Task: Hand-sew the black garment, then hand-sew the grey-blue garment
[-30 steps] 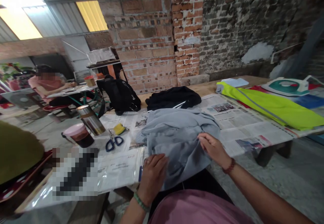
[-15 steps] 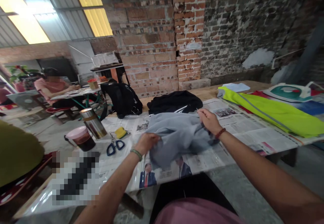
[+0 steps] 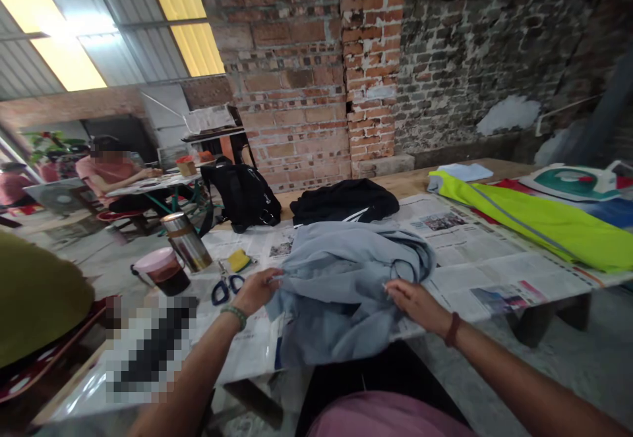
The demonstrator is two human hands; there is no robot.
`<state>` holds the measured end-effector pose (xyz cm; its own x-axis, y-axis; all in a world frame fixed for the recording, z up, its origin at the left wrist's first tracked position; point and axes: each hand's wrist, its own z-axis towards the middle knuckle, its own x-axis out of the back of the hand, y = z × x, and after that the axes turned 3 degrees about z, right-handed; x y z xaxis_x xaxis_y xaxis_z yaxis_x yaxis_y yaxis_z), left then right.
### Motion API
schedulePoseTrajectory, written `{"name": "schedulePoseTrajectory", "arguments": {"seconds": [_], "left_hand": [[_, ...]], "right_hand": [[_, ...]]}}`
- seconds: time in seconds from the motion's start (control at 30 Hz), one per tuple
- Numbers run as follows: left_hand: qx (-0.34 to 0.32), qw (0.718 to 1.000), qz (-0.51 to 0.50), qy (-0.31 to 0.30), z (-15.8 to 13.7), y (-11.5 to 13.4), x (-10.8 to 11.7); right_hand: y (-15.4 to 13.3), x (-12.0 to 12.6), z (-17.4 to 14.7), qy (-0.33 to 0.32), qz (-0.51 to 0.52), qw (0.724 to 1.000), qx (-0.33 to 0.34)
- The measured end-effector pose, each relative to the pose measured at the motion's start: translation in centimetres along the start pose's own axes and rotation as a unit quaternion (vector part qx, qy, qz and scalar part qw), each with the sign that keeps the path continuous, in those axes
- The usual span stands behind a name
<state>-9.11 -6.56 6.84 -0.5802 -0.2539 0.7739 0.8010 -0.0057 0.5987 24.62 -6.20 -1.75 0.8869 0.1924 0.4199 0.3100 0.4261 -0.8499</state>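
A crumpled grey garment [image 3: 341,279] lies on the newspaper-covered table and hangs over its front edge. Its kind is hard to tell because it is bunched up. My left hand [image 3: 254,291], with a green bracelet at the wrist, pinches the garment's left side. On the other side, my right hand [image 3: 418,302] has its fingers closed on the cloth near the front; a dark red band circles that wrist. Blue-handled scissors [image 3: 220,291] lie just left of my left hand, beside a yellow object [image 3: 239,261].
A lidded cup of dark liquid [image 3: 168,279] and a steel flask [image 3: 190,246] stand at the left. Behind the garment are a black backpack [image 3: 242,196] and black clothing [image 3: 343,201]. A neon-yellow garment [image 3: 534,219] and an iron [image 3: 571,180] rest at right. A person [image 3: 111,173] sits farther back.
Both hands have come nearer to me, the left one also moving left. The grey garment is spread more toward me and now drapes over the front edge, covering the newspaper photos there.
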Motion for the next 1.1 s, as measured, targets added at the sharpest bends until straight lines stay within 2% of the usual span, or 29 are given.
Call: {"name": "schedulePoseTrajectory", "arguments": {"seconds": [0.03,0.13,0.23,0.33,0.43,0.53,0.67,0.83,0.97,1.1], "left_hand": [[-0.008,0.999,0.032,-0.032,-0.2,-0.9,-0.4],[-0.003,0.994,0.092,-0.065,-0.1,-2.4,-0.7],[-0.04,0.974,0.222,-0.012,0.3,-2.0,-0.7],[-0.15,0.936,0.313,0.053,-0.6,-0.1,-1.8],[-0.272,0.915,0.297,0.002,-2.6,1.8,-4.1],[-0.328,0.896,0.292,-0.07,-4.5,3.0,-6.8],[-0.321,0.892,0.301,-0.102,-5.1,3.5,-8.9],[-0.316,0.888,0.321,-0.098,-4.5,3.0,-9.4],[-0.309,0.889,0.326,-0.085,-4.4,1.7,-8.7],[-0.273,0.903,0.317,-0.101,-4.1,-0.7,-6.0]], "right_hand": [[0.7,-0.8,-1.0,-0.013,-0.007,1.0,0.007],[1.6,-2.2,-2.7,-0.003,-0.023,1.0,0.018],[1.8,-2.2,-2.7,0.007,0.004,1.0,-0.008],[1.8,-1.9,-2.2,0.018,0.044,0.998,-0.045],[1.4,-1.7,-1.7,0.025,0.056,0.996,-0.059],[0.6,-1.6,-1.3,0.01,0.049,0.997,-0.059],[0.5,-1.3,-1.0,-0.011,0.017,0.999,-0.05],[1.4,-1.2,-1.3,0.015,-0.018,0.999,-0.042],[1.6,-1.3,-0.8,0.004,-0.092,0.996,-0.013],[2.4,-0.8,0.9,-0.005,-0.204,0.979,0.027]]}}
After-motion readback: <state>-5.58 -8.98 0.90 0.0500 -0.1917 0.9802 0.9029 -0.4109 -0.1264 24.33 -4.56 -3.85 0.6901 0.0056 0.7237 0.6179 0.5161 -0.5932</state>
